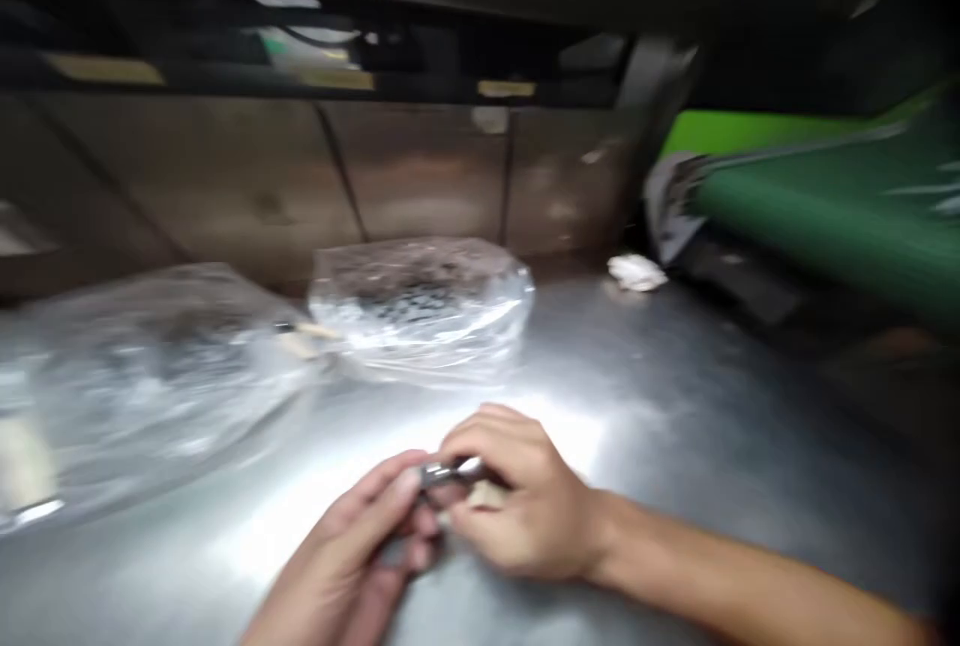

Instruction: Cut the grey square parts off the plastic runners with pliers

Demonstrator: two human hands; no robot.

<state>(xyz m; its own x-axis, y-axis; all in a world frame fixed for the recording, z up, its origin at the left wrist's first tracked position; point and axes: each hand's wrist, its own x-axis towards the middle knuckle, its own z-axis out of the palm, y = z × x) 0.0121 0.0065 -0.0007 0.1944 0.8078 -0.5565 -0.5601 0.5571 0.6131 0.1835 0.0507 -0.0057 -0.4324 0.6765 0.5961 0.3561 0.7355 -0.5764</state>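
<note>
silver metal fitting (pixel 450 472); clear plastic bag (pixel 420 311) with dark specks inside; grey steel tabletop (pixel 675 446); brown panels (pixel 420 176); green belt (pixel 832 201).

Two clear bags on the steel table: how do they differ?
The left-hand bag lies flatter and more spread out, while the farther bag sits rounder and more bunched. The left-hand bag runs off the frame edge; the farther bag shows whole. Dark contents show more densely in the farther bag than in the left-hand bag. Both are clear plastic on the steel table.
</note>
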